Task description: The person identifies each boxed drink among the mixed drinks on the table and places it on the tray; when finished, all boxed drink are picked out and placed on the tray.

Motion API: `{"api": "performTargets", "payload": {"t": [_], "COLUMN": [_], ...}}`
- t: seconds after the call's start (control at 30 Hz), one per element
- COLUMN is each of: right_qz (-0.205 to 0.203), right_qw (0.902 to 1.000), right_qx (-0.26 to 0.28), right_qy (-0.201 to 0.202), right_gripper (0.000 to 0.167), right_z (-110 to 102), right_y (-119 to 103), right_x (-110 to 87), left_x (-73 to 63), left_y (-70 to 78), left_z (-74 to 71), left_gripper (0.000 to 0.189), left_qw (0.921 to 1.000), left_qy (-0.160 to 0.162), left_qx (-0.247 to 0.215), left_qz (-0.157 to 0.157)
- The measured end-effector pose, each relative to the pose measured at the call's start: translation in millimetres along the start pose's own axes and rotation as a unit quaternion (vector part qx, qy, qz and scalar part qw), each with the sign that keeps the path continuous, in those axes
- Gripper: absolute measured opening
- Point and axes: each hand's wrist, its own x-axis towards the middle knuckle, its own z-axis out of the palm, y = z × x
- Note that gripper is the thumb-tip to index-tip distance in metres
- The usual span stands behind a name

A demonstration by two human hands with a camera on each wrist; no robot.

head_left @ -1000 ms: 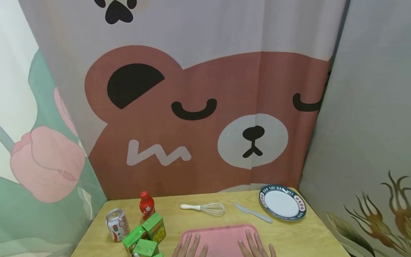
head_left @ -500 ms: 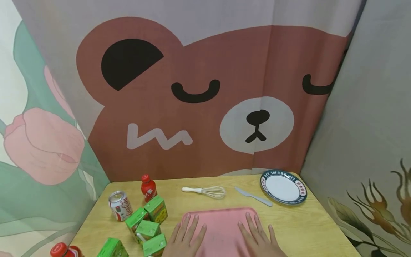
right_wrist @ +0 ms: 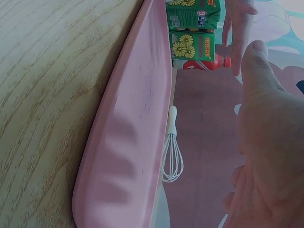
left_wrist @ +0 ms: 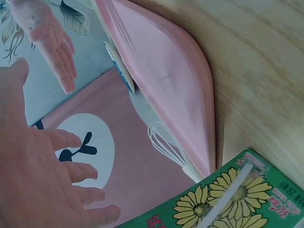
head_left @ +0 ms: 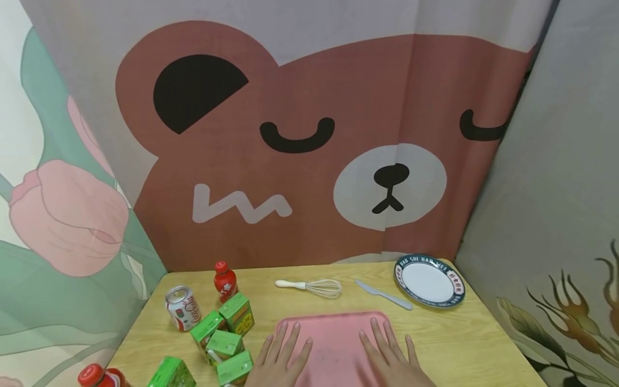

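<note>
From where I stand, the worktop carries items on both sides of the person's hands. Nearest the left hand, just to its left, four green box-shaped drink cartons printed with yellow flowers stand close together; they take up the side beside that hand. A fifth green carton stands farther left, and past it a red-capped red bottle, only its upper part seen. Beyond the cluster, ahead and to the left of the left hand, are a second red bottle and a silver, white and red metal drink can. Straight ahead of the left hand lies a wire whisk with a white handle. Ahead of the right hand lies a pale grey knife, set at a slant; beyond and to its right is a round white plate with a dark lettered rim.

Both hands have fingers extended and spread, gripping nothing; the wrist views show each raised above the tray without contact.

The pink tray lies on the worktop below and between the hands. Condition noted: low raised rim, rounded corners, flat base, with small dark scuffs on its surface and finger-shaped shadows near the right hand. Its near edge cannot be inspected from the head view.
</note>
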Motion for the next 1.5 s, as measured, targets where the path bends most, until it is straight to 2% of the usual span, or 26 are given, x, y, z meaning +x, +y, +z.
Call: {"api": "performTargets", "payload": {"t": [0.13,0.37,0.67,0.73,0.77,0.8,0.87,0.93,1.0,1.03,1.1,1.17,1.27,1.33,1.37,1.4,1.5], "right_qz": [0.002,0.019,0.01,0.002,0.006,0.008,0.024,0.06,0.108,0.134,0.185,0.244,0.311,0.34,0.348,0.345,0.342], "right_qw": [1.0,0.9986,0.9989,0.9968,0.9919,0.9858,0.9662,0.9316,0.8941,0.8718,0.8315,0.802,0.7847,0.7648,0.7533,0.7501,0.7297], "right_qx": [0.005,0.024,0.022,0.071,0.116,0.157,0.248,0.351,0.428,0.465,0.52,0.542,0.533,0.543,0.553,0.557,0.582], "right_qy": [-0.004,-0.044,-0.039,-0.038,-0.051,-0.058,-0.067,-0.075,-0.076,-0.073,-0.066,-0.057,-0.059,-0.067,-0.075,-0.086,-0.111], "right_gripper": [0.108,0.112,0.113,0.103,0.095,0.087,0.07,0.058,0.053,0.051,0.047,0.046,0.048,0.05,0.051,0.052,0.05], "right_z": [0.6,-4.4,-5.5,-9.4,-12.6,-15.2,-20.1,-23.1,-22.7,-22.0,-19.4,-14.9,-7.2,-2.2,-0.4,1.2,4.7], "right_y": [0.2,0.0,-1.9,-0.5,0.2,1.8,5.4,9.3,14.4,18.1,27.5,37.6,53.9,63.8,68.8,74.1,86.7], "right_x": [0.2,2.7,3.7,6.4,7.9,9.7,13.2,15.6,18.2,19.3,21.6,22.7,20.3,16.2,13.9,11.4,5.6], "left_x": [-0.1,-0.1,-0.1,-0.5,-0.5,-0.5,-0.9,-1.1,-1.6,-2.2,-3.7,-5.8,-9.8,-12.2,-13.3,-14.8,-19.9], "left_y": [-1.1,-2.0,-5.5,-6.6,-7.2,-7.6,-7.6,-7.1,-6.4,-6.5,-7.6,-10.2,-16.5,-22.0,-25.1,-28.2,-37.8], "left_z": [-1.6,-3.2,-8.4,-10.0,-11.3,-12.8,-15.7,-19.0,-21.8,-22.7,-24.0,-26.2,-29.7,-32.4,-33.5,-34.2,-36.9], "left_gripper": [0.078,0.08,0.087,0.089,0.089,0.09,0.088,0.086,0.083,0.082,0.079,0.077,0.074,0.072,0.071,0.07,0.068], "left_qw": [0.9998,0.9981,0.9935,0.9923,0.9916,0.9906,0.9907,0.9908,0.9918,0.9926,0.9932,0.9921,0.9881,0.9841,0.9822,0.9804,0.9734], "left_qy": [-0.014,-0.049,-0.095,-0.104,-0.108,-0.114,-0.108,-0.102,-0.089,-0.079,-0.069,-0.072,-0.081,-0.093,-0.097,-0.098,-0.111], "left_qx": [-0.01,-0.035,-0.057,-0.061,-0.063,-0.067,-0.071,-0.076,-0.078,-0.077,-0.077,-0.083,-0.109,-0.129,-0.137,-0.145,-0.165], "left_qz": [-0.004,-0.012,-0.026,-0.03,-0.032,-0.036,-0.041,-0.046,-0.049,-0.05,-0.054,-0.06,-0.072,-0.079,-0.084,-0.09,-0.113]}}
